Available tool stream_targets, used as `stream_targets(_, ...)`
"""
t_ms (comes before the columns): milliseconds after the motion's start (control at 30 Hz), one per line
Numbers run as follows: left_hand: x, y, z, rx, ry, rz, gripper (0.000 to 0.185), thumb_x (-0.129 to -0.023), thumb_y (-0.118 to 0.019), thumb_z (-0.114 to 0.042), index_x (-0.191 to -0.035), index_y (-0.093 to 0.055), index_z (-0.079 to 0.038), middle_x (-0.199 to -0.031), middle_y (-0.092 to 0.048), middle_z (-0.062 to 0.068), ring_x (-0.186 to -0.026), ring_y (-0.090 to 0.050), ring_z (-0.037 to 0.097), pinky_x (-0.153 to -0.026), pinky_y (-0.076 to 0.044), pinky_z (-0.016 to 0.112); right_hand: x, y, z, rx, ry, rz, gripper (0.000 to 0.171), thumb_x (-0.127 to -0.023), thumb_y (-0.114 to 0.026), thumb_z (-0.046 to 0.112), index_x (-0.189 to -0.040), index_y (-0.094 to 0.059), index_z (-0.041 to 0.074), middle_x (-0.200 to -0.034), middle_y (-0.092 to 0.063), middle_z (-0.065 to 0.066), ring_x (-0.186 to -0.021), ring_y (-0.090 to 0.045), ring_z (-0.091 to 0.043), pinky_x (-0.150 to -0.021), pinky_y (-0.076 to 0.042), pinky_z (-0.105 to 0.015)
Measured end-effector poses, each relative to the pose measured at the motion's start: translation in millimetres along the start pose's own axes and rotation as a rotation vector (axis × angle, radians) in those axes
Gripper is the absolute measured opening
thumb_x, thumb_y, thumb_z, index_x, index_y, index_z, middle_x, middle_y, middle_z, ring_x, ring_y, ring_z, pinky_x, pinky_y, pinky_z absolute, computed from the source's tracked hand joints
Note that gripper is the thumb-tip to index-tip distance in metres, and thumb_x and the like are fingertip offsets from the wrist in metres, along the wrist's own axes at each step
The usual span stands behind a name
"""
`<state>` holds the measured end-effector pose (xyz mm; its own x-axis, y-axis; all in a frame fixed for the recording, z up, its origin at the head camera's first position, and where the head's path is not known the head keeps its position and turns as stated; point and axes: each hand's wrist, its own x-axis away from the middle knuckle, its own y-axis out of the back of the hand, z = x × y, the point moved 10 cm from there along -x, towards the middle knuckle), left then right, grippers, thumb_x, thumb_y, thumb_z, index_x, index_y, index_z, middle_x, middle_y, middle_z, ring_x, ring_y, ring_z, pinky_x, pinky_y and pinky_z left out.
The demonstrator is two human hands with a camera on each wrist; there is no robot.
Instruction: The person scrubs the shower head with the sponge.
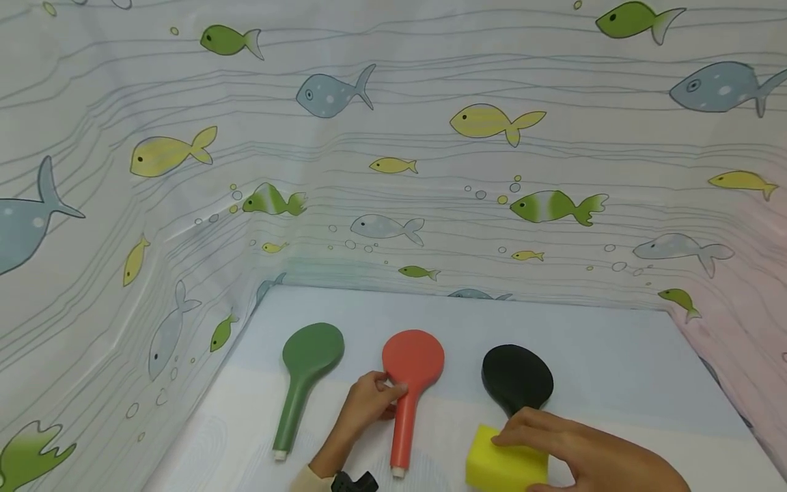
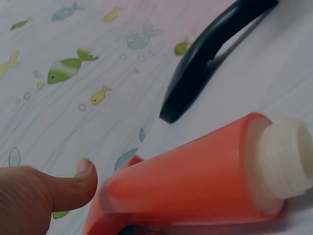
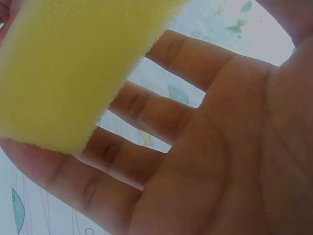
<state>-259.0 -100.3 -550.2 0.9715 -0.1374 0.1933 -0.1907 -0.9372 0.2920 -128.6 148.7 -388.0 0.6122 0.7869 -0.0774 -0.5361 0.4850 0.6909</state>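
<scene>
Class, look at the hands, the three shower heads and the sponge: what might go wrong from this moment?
1. The left hand only pinches the red shower head at its neck; it might swivel or slip once pressed.
2. The right hand holds the yellow sponge with straight fingers, so it might drop.
3. The black shower head lies right beside the sponge and could get knocked.

Three shower heads lie on the table: one green shower head [image 1: 305,378], one red shower head [image 1: 408,393] and one black shower head [image 1: 516,380]; there is one yellow sponge [image 1: 501,466]; two hands are in view, left hand [image 1: 367,402] and right hand [image 1: 578,447]
</scene>
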Motion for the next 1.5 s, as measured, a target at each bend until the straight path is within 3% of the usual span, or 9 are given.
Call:
stream_targets(167, 1.6, -2.8, 2.3, 0.007, 0.021, -0.032, 0.079, -0.085, -0.078, -0.029, -0.136, -0.041, 0.020, -0.096, -0.070, 0.017, -0.072, -0.070, 0.017, -0.061, -0.059, 0.032, 1, 2, 6, 0.063, 0.078, -0.033, 0.046, -0.094, -0.070, 0.026, -0.138, -0.053, 0.029, -0.125, -0.054, 0.013, -0.108, -0.055, -0.003, -0.085, -0.056, -0.021)
stream_targets(400, -3.6, -11.3, 7.0, 0.195, 0.080, 0.019, 0.081, -0.086, -0.078, -0.024, -0.137, -0.035, 0.022, -0.105, -0.071, 0.018, -0.082, -0.071, 0.018, -0.067, -0.060, 0.032, 2, 3, 4, 0.044, 0.073, -0.036, 0.045, -0.095, -0.070, 0.027, -0.136, -0.054, 0.029, -0.124, -0.054, 0.013, -0.107, -0.056, -0.004, -0.083, -0.057, -0.020)
stream_targets(600, -10.2, -21.3, 16.9, 0.371, 0.145, 0.130, 0.045, -0.088, -0.075, -0.024, -0.112, -0.060, 0.011, -0.090, -0.071, 0.007, -0.076, -0.069, 0.012, -0.067, -0.059, 0.028, 3, 5, 6, 0.067, 0.100, -0.049, 0.045, -0.095, -0.070, 0.027, -0.136, -0.054, 0.028, -0.124, -0.054, 0.013, -0.107, -0.056, -0.003, -0.083, -0.057, -0.019)
stream_targets(700, -12.2, -25.6, 18.0, 0.475, 0.159, 0.164, 0.027, -0.091, -0.072, -0.022, -0.099, -0.061, 0.002, -0.086, -0.067, 0.002, -0.077, -0.066, 0.011, -0.069, -0.058, 0.027, 2, 6, 4, 0.075, 0.061, -0.055, 0.041, -0.095, -0.069, 0.029, -0.134, -0.055, 0.031, -0.122, -0.053, 0.015, -0.105, -0.055, -0.002, -0.078, -0.055, -0.018)
stream_targets(833, -14.5, -28.6, 14.1, 0.558, 0.142, 0.180, 0.031, -0.094, -0.068, -0.018, -0.112, -0.059, 0.005, -0.091, -0.066, 0.000, -0.084, -0.063, 0.010, -0.074, -0.056, 0.027, 2, 8, -4, 0.078, -0.021, -0.066, 0.038, -0.097, -0.067, 0.032, -0.132, -0.055, 0.035, -0.121, -0.052, 0.016, -0.103, -0.054, -0.001, -0.072, -0.054, -0.017)
stream_targets(1000, -14.0, -30.7, -6.3, 0.518, 0.081, 0.215, 0.059, -0.093, -0.070, -0.020, -0.139, -0.045, 0.009, -0.114, -0.071, 0.004, -0.095, -0.064, 0.011, -0.083, -0.053, 0.028, 2, 18, -5, 0.202, -0.009, -0.152, 0.044, -0.095, -0.069, 0.032, -0.136, -0.053, 0.033, -0.127, -0.052, 0.015, -0.104, -0.055, -0.002, -0.081, -0.056, -0.018)
stream_targets(1167, -11.9, -38.0, -47.0, 0.542, 0.021, 0.276, 0.044, -0.092, -0.071, -0.016, -0.127, -0.050, 0.000, -0.112, -0.072, 0.001, -0.097, -0.063, 0.013, -0.083, -0.051, 0.031, 4, 36, 1, 0.326, -0.035, -0.327, 0.051, -0.092, -0.074, 0.028, -0.138, -0.052, 0.031, -0.134, -0.049, 0.013, -0.109, -0.051, -0.001, -0.080, -0.054, -0.012)
stream_targets(1300, -5.6, -46.3, -80.4, 0.593, -0.021, 0.342, 0.037, -0.091, -0.070, -0.011, -0.121, -0.049, -0.005, -0.108, -0.071, -0.001, -0.096, -0.064, 0.014, -0.081, -0.053, 0.029, 9, 52, 16, 0.371, 0.042, -0.509, 0.065, -0.083, -0.082, 0.015, -0.140, -0.054, 0.021, -0.140, -0.049, 0.002, -0.119, -0.050, -0.002, -0.089, -0.048, -0.006)
stream_targets(1500, 16.1, -58.6, -116.9, 0.645, -0.052, 0.435, 0.041, -0.089, -0.073, -0.011, -0.121, -0.049, -0.004, -0.110, -0.067, 0.005, -0.094, -0.071, 0.017, -0.082, -0.059, 0.029, 9, 63, 37, 0.469, 0.217, -0.742, 0.048, -0.099, -0.060, 0.039, -0.132, -0.063, 0.005, -0.138, -0.052, -0.017, -0.125, -0.048, -0.013, -0.101, -0.041, -0.005)
